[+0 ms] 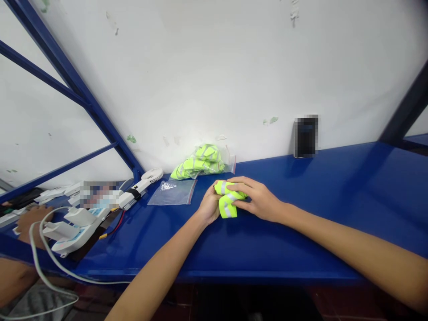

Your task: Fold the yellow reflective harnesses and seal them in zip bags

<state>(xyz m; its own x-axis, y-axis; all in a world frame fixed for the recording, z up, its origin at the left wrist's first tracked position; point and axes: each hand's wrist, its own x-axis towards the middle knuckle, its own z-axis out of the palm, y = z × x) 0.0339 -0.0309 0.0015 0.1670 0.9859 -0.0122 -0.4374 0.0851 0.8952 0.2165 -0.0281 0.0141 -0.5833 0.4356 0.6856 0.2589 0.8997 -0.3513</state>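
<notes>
A neon yellow strap with silver stripes (228,207) is bunched between my hands above the blue table, with one end hanging down. My left hand (210,206) is closed around its left side. On the right, my right hand (257,198) has its fingers bent over the top and side of the strap. Behind them, a clear bag of the same yellow striped material (203,161) lies against the wall. A flat clear zip bag (172,192) rests on the table left of my hands.
On the left are a white power strip (80,229) with plugs and cables, a small white fan (152,175), and another person's hand (33,223). A dark upright device (306,137) leans on the wall at the right. Blue frame bars rise at the left.
</notes>
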